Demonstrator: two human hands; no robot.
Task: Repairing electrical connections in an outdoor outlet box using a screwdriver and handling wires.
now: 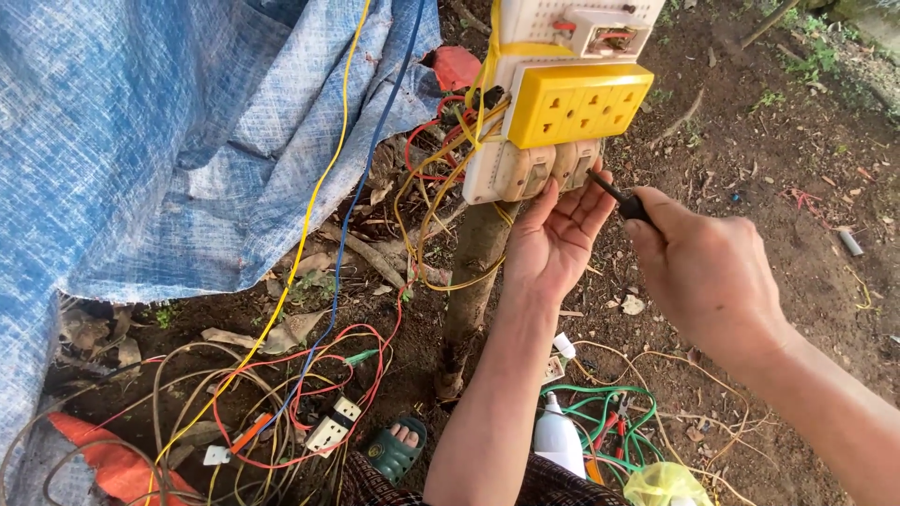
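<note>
Head view: left hand (553, 234) palm-up under switches (548, 169).

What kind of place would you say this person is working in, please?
Most likely an outdoor makeshift wiring spot: bare soil strewn with leaves, a blue tarp, and a switch-and-socket board fixed to a wooden post, with loose wires tangled on the ground.

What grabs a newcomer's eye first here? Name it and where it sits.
The yellow socket block on a pale board fixed to a post, top centre. Below it the left hand touches the board's lower switches while the right hand holds a dark tool. Tangled coloured wires sprawl lower left.
</note>
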